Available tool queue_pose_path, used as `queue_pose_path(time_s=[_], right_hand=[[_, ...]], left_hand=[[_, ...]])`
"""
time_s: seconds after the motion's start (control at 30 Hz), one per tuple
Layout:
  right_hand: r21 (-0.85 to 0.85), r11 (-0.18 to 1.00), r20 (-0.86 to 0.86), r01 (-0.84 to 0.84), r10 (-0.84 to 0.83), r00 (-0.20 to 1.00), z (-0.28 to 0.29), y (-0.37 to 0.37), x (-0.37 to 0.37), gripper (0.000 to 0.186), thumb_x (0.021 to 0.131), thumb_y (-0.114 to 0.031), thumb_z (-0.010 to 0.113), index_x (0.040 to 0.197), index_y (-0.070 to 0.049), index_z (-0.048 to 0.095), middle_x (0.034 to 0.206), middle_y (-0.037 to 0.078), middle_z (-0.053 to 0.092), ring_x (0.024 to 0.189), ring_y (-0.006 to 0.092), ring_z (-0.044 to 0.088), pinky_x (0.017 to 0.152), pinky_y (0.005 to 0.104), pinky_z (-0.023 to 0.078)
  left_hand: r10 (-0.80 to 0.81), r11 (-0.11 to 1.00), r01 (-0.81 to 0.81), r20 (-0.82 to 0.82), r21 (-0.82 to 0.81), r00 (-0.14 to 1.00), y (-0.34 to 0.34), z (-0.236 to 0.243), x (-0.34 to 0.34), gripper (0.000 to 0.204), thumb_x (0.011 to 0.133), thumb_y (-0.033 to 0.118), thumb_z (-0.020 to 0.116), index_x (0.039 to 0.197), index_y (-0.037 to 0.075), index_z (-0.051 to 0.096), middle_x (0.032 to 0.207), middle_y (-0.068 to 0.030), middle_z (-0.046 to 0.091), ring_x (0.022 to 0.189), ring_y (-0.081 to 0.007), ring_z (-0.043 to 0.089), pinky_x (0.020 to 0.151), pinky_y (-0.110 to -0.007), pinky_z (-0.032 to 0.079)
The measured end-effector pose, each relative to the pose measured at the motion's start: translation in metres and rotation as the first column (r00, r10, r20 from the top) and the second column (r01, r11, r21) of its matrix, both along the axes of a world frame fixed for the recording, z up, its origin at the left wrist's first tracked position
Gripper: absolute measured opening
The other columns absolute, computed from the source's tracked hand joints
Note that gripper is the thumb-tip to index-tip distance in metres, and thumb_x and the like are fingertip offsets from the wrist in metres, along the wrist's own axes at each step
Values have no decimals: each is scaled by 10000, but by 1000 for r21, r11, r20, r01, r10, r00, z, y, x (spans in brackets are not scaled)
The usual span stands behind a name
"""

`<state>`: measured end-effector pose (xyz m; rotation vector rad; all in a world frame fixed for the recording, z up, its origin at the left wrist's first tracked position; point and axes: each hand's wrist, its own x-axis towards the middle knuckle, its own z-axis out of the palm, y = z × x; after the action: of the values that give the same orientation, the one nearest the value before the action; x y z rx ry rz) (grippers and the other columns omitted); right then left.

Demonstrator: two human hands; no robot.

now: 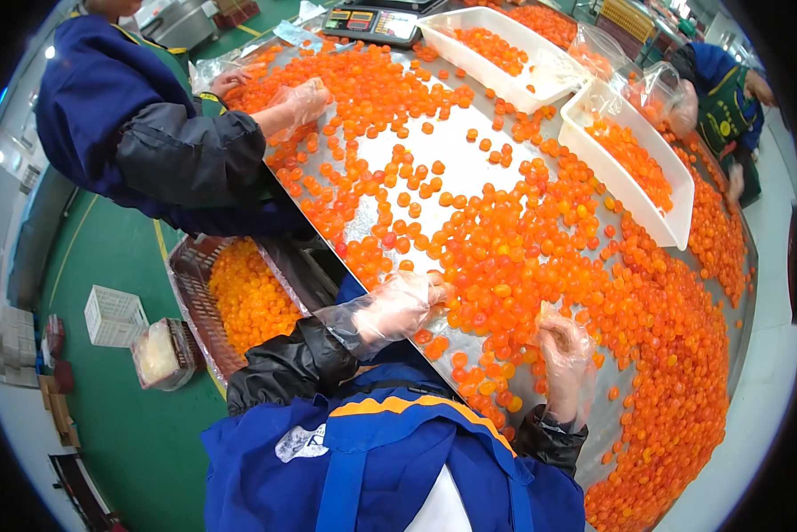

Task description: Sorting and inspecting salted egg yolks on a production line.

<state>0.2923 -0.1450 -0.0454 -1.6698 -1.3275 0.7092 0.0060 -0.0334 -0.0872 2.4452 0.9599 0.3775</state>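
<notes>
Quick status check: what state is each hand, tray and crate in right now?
Left hand in clear plastic glove: open, resting on orange round pieces.
Right hand, gloved: fingers curled among the pieces.
Near white rectangular tray: partly filled.
Far white tray: partly filled.
Brown plastic crate: nearly full.

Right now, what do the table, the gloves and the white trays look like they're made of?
Table: likely stainless steel, grey with a dull sheen. Gloves, on the left hand and right hand: thin clear plastic film, crinkled and see-through. White trays: probably moulded plastic, smooth, opaque, with thick rims.
</notes>
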Motion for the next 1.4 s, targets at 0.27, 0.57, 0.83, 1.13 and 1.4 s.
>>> queue_pose_path(time_s=[0.27,0.57,0.83,1.13,1.4], right_hand=[[-23,998,9,60,-60,998,13,-1,-4,139,854,49,687,978,-8,710,1020,76,673,954,169,650,864,311,539],[209,948,-79,239,-227,971,18,-29,47,171,910,69,632,1061,13,690,1071,67,681,954,147,637,890,296,517],[128,646,100,752,-763,638,52,-151,92,179,948,30,579,1105,59,660,1307,179,642,1143,236,618,974,329,507],[24,-9,72,1000,-997,-11,12,-383,75,278,966,-65,580,1211,52,638,1274,171,623,1149,230,589,1053,353,444],[-92,289,130,953,-945,299,4,-372,95,472,997,-52,485,1456,55,457,1393,203,583,1298,254,541,1108,357,402]], left_hand=[[12,1000,-13,-17,-27,1000,-4,-1,4,270,912,190,648,1163,90,646,970,-137,646,915,-354,662,757,-471,523],[51,991,-44,46,-129,998,-2,4,5,223,924,210,609,1083,53,603,916,-220,628,892,-420,641,744,-510,507],[133,987,-134,-18,-93,991,-3,-3,9,309,1009,334,568,1210,105,617,1117,-150,684,1005,-358,664,827,-474,525],[339,846,-329,-52,-419,939,-5,40,11,277,1034,274,539,1224,102,644,965,-150,693,866,-290,688,801,-391,539],[557,655,-307,166,-691,814,2,49,14,313,1069,180,513,1344,58,598,865,-27,627,794,-78,600,726,-238,495]])
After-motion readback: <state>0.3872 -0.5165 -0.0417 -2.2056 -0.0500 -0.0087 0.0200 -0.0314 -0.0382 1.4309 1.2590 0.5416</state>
